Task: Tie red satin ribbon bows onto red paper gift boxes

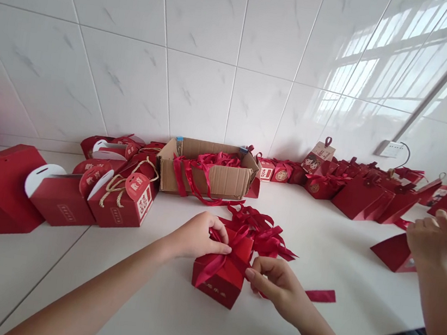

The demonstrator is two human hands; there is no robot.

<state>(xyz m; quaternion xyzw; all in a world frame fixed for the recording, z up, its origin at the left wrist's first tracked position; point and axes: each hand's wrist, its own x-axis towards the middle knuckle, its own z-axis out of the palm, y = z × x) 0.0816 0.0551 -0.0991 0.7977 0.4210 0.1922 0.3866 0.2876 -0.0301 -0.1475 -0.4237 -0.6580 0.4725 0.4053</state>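
A small red gift box [216,284] stands on the white table [171,314] in front of me, with a red ribbon [222,255] tied over its top. My left hand [198,235] rests on the box top, fingers closed on the ribbon's bow. To the right of the box, my right hand [277,287] pinches a ribbon end. Behind the box lies a loose pile of red ribbons [264,230].
A cardboard box [222,178] with ribbons stands near the tiled wall. Red gift bags [120,198] sit at the left, more red boxes [360,194] at the right. Another person's hands [438,240] work at the far right. A ribbon scrap [321,296] lies nearby.
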